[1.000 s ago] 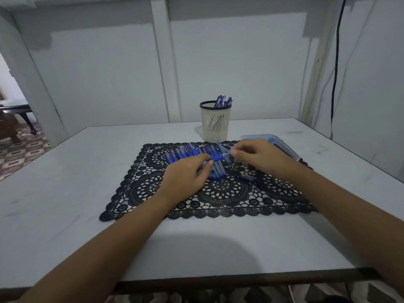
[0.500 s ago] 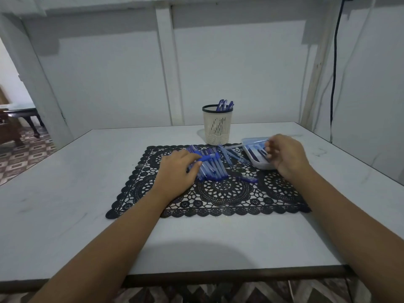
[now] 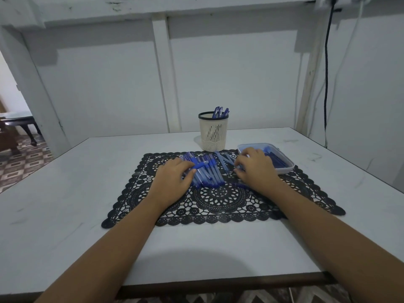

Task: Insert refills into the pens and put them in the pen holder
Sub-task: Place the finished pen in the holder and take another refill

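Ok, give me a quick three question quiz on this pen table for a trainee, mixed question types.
1. True or false: the pen holder is empty.
2. Which hand is nearer the plastic tray? A: left hand. B: right hand.
3. Fill in: the pile of pens lies on a black lace ___.
Key: 1 false, upright pens stick out of it. 2 B. 3 mat.
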`<state>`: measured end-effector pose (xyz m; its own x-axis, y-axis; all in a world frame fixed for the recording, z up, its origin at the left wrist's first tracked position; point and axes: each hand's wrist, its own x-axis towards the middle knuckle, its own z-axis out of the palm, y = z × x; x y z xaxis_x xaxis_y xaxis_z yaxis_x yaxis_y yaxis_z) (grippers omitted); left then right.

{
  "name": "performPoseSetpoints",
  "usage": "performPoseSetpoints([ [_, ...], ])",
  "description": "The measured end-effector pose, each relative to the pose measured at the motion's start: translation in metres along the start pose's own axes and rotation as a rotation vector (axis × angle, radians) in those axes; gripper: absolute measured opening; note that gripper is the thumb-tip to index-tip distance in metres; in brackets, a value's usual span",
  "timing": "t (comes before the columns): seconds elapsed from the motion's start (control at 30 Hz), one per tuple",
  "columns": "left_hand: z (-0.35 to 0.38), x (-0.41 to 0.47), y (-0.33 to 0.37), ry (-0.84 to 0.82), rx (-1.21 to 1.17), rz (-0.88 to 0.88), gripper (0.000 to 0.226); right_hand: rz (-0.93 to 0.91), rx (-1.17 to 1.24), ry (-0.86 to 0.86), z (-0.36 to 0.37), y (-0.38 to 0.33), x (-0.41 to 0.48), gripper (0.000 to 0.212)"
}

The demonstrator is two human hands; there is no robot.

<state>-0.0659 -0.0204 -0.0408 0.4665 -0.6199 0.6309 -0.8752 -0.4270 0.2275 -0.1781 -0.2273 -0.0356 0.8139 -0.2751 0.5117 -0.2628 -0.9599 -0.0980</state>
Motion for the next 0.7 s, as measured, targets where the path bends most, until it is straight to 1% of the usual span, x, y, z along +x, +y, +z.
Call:
performPoseSetpoints([
  [0.07, 0.001, 0.000, -0.001, -0.002, -0.008, 0.000, 0.039, 0.028, 0.010, -0.057, 0.001, 0.004, -0.001, 0.028],
  [0.17, 0.001, 0.001, 0.000, 0.001, -0.026, 0.012, 0.036, 0.114, 0.164, 0.043, -0.011, 0.008, 0.006, 0.029],
  [0.23, 0.000, 0.001, 0.000, 0.009, -0.034, 0.027, 0.032, 0.201, 0.196, 0.071, -0.019, 0.017, 0.016, 0.028],
  [0.27, 0.000, 0.001, 0.001, 0.011, -0.037, 0.034, 0.029, 0.233, 0.167, 0.045, -0.020, 0.024, 0.020, 0.026],
  [0.33, -0.001, 0.000, 0.002, 0.010, -0.045, 0.041, 0.026, 0.289, 0.079, -0.061, -0.017, 0.039, 0.029, 0.024],
  [0.4, -0.001, 0.000, 0.003, 0.006, -0.051, 0.035, 0.031, 0.359, 0.019, -0.191, -0.013, 0.050, 0.034, 0.022],
  [0.5, -0.002, 0.000, 0.003, -0.010, -0.057, 0.026, 0.033, 0.371, -0.015, -0.340, -0.014, 0.053, 0.040, 0.030],
  [0.6, -0.001, 0.000, 0.002, -0.007, -0.064, 0.026, 0.022, 0.376, -0.042, -0.399, -0.018, 0.048, 0.044, 0.030],
  [0.7, -0.001, 0.000, 0.003, -0.006, -0.066, 0.035, 0.023, 0.414, -0.036, -0.413, -0.017, 0.046, 0.047, 0.027],
])
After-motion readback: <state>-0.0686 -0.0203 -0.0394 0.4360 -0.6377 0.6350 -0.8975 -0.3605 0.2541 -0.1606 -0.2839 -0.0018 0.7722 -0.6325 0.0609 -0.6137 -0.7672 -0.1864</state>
